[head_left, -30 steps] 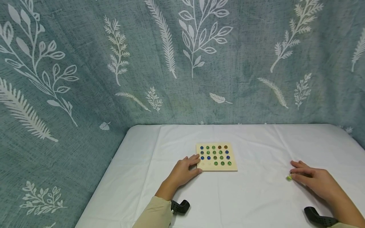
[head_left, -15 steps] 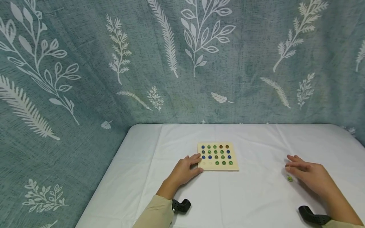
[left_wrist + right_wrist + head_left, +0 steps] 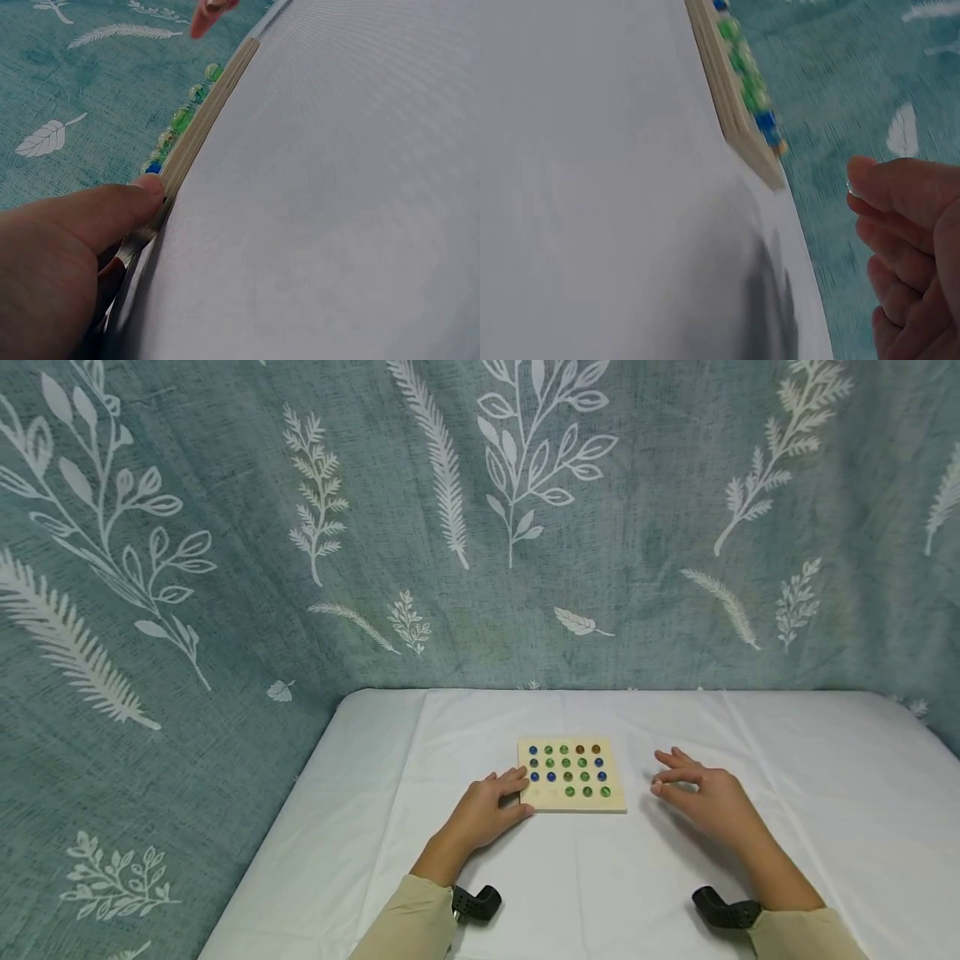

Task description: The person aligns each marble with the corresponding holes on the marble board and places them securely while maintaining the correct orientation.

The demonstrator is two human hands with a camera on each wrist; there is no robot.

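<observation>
A pale wooden board lies on the table with rows of blue, green and amber glass marbles in its hollows. Two hollows at its front left corner hold no marble. My left hand holds that corner, fingers along the left edge and thumb at the front edge, as the left wrist view shows with the thumb. To the right of the board, my right hand is raised over the cloth. Its thumb and forefinger pinch a small clear marble, mostly covered by the fingertips.
White cloth covers the table. A teal curtain with white leaf prints hangs behind and at the left. Each wrist carries a black camera mount, one at the left and one at the right.
My right hand has swung left from the table's right side toward the board, carrying the small marble. The green marble it left on the cloth is now hidden behind the forearm. My left hand stays put.
</observation>
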